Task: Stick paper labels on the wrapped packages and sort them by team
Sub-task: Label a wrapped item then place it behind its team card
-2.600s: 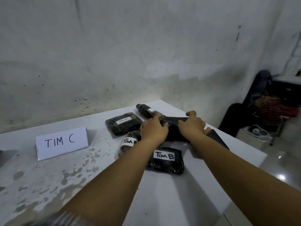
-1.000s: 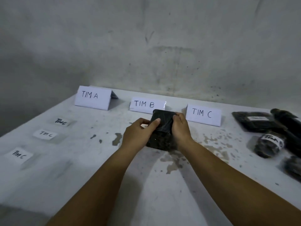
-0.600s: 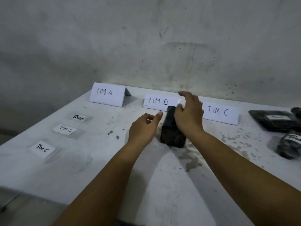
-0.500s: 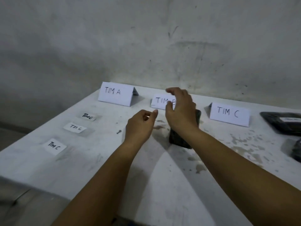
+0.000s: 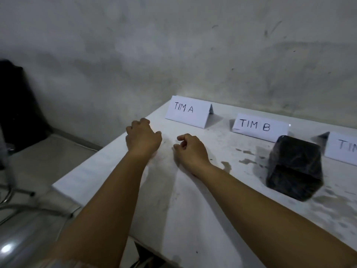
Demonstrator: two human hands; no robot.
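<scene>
A black wrapped package point(image 5: 293, 167) with no label on the sides I see stands on the white table point(image 5: 193, 209), just in front of the TIM B sign point(image 5: 258, 126). The TIM A sign point(image 5: 188, 111) stands to its left; a third sign point(image 5: 345, 149) is cut off at the right edge. My left hand point(image 5: 143, 138) is at the table's left edge, knuckles up, fingertips hidden. My right hand point(image 5: 191, 149) hovers beside it, fingers loosely curled, nothing visible between thumb and forefinger. No paper labels show; my hands cover that spot.
The table's left edge and near corner point(image 5: 58, 186) drop to a tiled floor. A metal chair frame point(image 5: 19, 209) stands at the lower left and a dark object point(image 5: 17, 105) leans by the wall. The wall runs close behind the signs.
My right hand let go of the package, which now stands before the TIM B sign. Both hands moved left toward the table's left edge, and my view turned left.
</scene>
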